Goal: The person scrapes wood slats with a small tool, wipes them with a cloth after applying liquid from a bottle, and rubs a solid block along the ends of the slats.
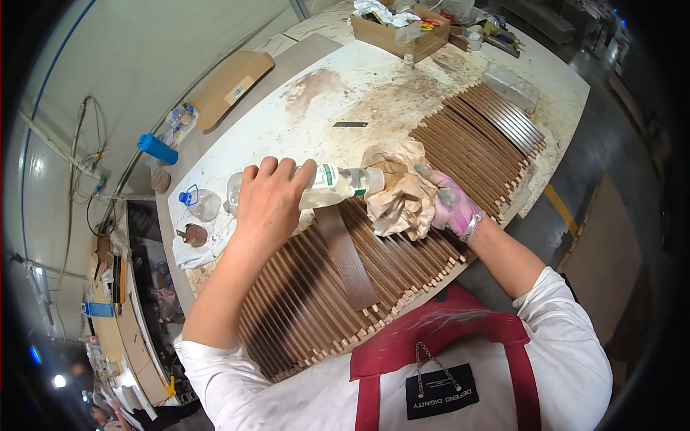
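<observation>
My bare left hand (269,197) is wrapped round a clear plastic bottle (325,188) with pale liquid inside. The bottle lies tipped nearly level, its mouth against a crumpled sheet of brown paper (399,197). A darker, wet-looking patch shows on the paper near the mouth. In a pink patterned glove, my right hand (453,206) grips the paper from its right side; some fingers are hidden behind it. Below both hands, brown wooden strips (287,294) lie side by side in a long row. One wider brown board (346,262) rests across them.
On the stained white table (309,129) lies a small dark blade (351,124). A cardboard box (374,34) of tools stands at the far edge, a grey block (512,85) beyond the strips. Leftward are a clear jug (205,206), a rusty tin (192,235) and a blue bottle (157,149).
</observation>
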`<state>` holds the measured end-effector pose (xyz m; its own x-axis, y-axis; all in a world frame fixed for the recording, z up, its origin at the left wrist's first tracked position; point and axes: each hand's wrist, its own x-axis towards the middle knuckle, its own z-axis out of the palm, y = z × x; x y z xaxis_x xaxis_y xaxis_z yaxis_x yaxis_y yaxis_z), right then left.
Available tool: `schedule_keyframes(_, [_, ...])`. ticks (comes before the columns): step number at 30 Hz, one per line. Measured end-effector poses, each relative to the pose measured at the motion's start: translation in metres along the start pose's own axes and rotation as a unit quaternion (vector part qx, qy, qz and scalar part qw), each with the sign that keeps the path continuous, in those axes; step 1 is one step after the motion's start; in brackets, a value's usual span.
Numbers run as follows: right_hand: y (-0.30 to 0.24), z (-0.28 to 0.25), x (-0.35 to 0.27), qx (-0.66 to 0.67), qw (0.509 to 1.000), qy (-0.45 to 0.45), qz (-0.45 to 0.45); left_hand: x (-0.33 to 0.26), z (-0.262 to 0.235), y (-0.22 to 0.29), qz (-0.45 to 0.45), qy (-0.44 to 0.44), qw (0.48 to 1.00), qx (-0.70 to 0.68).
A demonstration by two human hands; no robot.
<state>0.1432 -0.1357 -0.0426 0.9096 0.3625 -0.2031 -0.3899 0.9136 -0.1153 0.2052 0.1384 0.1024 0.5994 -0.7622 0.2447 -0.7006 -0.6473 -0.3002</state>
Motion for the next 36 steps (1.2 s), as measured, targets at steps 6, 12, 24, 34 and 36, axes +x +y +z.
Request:
schedule_keyframes(6, [-0.002, -0.003, 0.000, -0.022, 0.998, -0.056, 0.009, 0.003, 0.003, -0.008, 0.007, 0.039, 0.999, 0.009])
schedule_keyframes(12, [-0.002, -0.038, 0.018, -0.058, 0.997, 0.042, 0.037, 0.012, 0.020, -0.017, -0.004, 0.016, 1.000, 0.016])
schedule_keyframes(24, [-0.008, 0.011, 0.124, -0.010, 0.985, -0.163, 0.054, 0.028, 0.098, -0.052, -0.147, -0.003, 0.974, -0.169])
schedule_keyframes(34, [-0.007, 0.041, 0.137, -0.095, 0.990, -0.104, 0.012, 0.044, 0.264, -0.131, -0.412, 0.244, 0.583, -0.656])
schedule_keyframes(36, [-0.017, 0.016, 0.120, -0.110, 0.992, -0.056, 0.016, 0.048, 0.276, -0.127, -0.421, 0.254, 0.559, -0.668])
